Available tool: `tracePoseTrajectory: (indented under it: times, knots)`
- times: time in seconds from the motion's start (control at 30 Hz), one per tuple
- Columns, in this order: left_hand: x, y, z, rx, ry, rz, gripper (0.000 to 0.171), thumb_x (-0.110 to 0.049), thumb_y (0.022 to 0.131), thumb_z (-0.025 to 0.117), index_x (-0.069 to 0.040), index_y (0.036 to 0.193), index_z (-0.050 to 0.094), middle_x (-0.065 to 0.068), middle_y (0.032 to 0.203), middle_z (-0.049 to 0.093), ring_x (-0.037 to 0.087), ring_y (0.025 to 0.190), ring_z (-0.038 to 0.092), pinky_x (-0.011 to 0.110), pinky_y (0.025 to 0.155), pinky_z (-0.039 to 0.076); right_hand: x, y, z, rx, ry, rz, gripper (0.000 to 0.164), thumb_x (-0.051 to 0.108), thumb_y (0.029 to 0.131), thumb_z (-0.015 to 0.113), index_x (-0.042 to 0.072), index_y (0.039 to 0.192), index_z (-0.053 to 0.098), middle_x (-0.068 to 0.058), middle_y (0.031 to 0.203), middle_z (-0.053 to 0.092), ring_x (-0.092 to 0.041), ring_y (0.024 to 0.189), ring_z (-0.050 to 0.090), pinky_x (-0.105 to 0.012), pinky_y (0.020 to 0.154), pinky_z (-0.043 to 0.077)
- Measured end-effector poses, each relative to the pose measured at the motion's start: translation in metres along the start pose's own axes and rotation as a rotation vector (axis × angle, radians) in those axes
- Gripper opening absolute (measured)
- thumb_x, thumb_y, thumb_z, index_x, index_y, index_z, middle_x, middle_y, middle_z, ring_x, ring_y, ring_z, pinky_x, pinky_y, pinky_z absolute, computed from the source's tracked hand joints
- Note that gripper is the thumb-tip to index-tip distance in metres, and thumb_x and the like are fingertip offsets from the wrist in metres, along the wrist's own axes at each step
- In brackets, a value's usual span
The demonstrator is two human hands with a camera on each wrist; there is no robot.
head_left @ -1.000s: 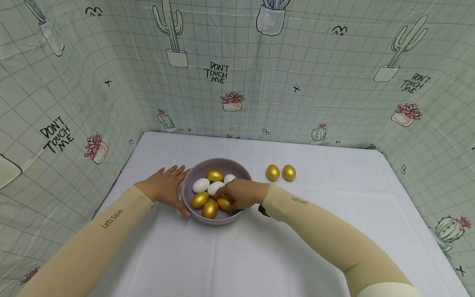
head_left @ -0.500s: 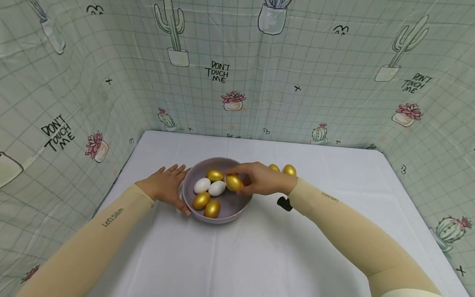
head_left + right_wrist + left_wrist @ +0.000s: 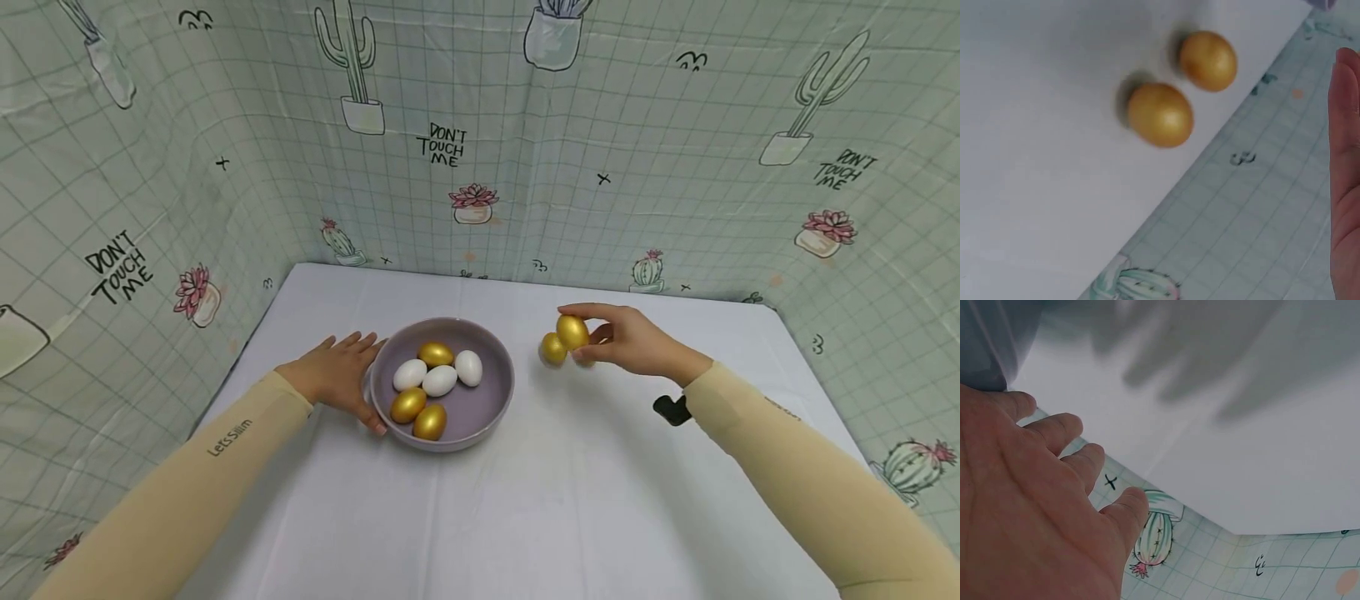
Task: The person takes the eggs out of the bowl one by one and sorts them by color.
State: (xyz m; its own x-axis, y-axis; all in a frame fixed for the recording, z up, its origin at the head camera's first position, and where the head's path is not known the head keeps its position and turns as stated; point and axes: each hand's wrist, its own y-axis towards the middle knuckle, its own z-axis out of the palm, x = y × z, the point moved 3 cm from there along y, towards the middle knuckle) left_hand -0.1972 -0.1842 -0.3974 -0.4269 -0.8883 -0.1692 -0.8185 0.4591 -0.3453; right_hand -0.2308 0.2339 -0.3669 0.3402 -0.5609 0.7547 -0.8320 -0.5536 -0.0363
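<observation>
My right hand (image 3: 637, 340) pinches a golden egg (image 3: 573, 332) between fingers and thumb, to the right of the bowl. In the head view this egg overlaps two other golden eggs on the table, the nearer one (image 3: 553, 348) showing more and the other mostly hidden. Both golden eggs (image 3: 1160, 115) show fully in the right wrist view. My left hand (image 3: 333, 377) rests with fingers spread against the left side of the mauve bowl (image 3: 487, 417). Inside the bowl lie several eggs: white ones (image 3: 439, 381) and golden ones (image 3: 430, 422).
A white cloth (image 3: 525, 517) covers the table. Behind and beside it hangs a grid-patterned curtain (image 3: 562, 217) with cactus prints. A small black object (image 3: 672, 410) sits at the right wrist, by the sleeve's cuff.
My right hand has lifted a golden egg out of the bowl and carried it right, over to the two golden eggs on the table. My left hand has stayed at the bowl.
</observation>
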Motion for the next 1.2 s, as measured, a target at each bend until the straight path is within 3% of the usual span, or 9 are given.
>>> tracePoseTrajectory:
  times: [0.23, 0.5, 0.73, 0.93, 1.07, 1.2]
  knots:
    - [0.001, 0.003, 0.002, -0.002, 0.007, 0.005, 0.140, -0.077, 0.054, 0.081, 0.000, 0.156, 0.026, 0.026, 0.159, 0.025, 0.048, 0.145, 0.020, 0.067, 0.112, 0.016, -0.051, -0.019, -0.028, -0.065, -0.066, 0.152, 0.066, 0.019, 0.089, 0.079, 0.019, 0.148, 0.050, -0.013, 0.138, 0.052, -0.022, 0.091, 0.070, -0.035, 0.079, 0.055]
    - [0.003, 0.003, 0.003, 0.002, 0.002, -0.009, 0.140, -0.077, 0.054, 0.081, 0.000, 0.156, 0.026, 0.025, 0.159, 0.025, 0.047, 0.145, 0.019, 0.067, 0.113, 0.016, -0.092, -0.021, -0.027, -0.017, -0.149, 0.248, 0.062, 0.011, 0.090, 0.074, 0.008, 0.147, 0.049, -0.022, 0.136, 0.053, -0.023, 0.090, 0.065, -0.039, 0.083, 0.053]
    - [0.000, 0.001, 0.002, -0.001, 0.000, -0.004, 0.139, -0.076, 0.054, 0.082, 0.000, 0.156, 0.027, 0.026, 0.158, 0.026, 0.048, 0.145, 0.021, 0.066, 0.113, 0.017, -0.102, -0.015, -0.023, -0.010, -0.166, 0.264, 0.061, 0.004, 0.089, 0.071, 0.001, 0.145, 0.049, -0.028, 0.135, 0.052, -0.024, 0.086, 0.060, -0.032, 0.075, 0.054]
    - [0.001, 0.002, 0.003, -0.004, -0.002, -0.004, 0.140, -0.078, 0.053, 0.081, 0.000, 0.156, 0.027, 0.026, 0.158, 0.027, 0.047, 0.145, 0.021, 0.066, 0.113, 0.016, -0.111, -0.008, -0.019, 0.013, -0.162, 0.283, 0.062, 0.009, 0.090, 0.073, 0.001, 0.145, 0.048, -0.029, 0.136, 0.051, -0.022, 0.086, 0.060, -0.031, 0.075, 0.054]
    - [0.002, 0.002, 0.003, -0.001, 0.000, -0.006, 0.141, -0.079, 0.053, 0.080, 0.000, 0.156, 0.026, 0.025, 0.158, 0.026, 0.047, 0.145, 0.020, 0.066, 0.113, 0.016, -0.114, -0.004, -0.018, 0.020, -0.182, 0.273, 0.062, 0.012, 0.089, 0.075, 0.002, 0.145, 0.049, -0.028, 0.135, 0.053, -0.025, 0.088, 0.061, -0.035, 0.077, 0.053]
    - [0.002, 0.002, 0.003, 0.002, 0.003, -0.006, 0.141, -0.079, 0.053, 0.080, 0.000, 0.156, 0.026, 0.025, 0.159, 0.025, 0.046, 0.145, 0.019, 0.065, 0.113, 0.016, -0.116, -0.003, -0.017, 0.025, -0.220, 0.279, 0.062, 0.015, 0.089, 0.076, 0.004, 0.145, 0.051, -0.026, 0.135, 0.054, -0.032, 0.105, 0.057, -0.045, 0.088, 0.051]
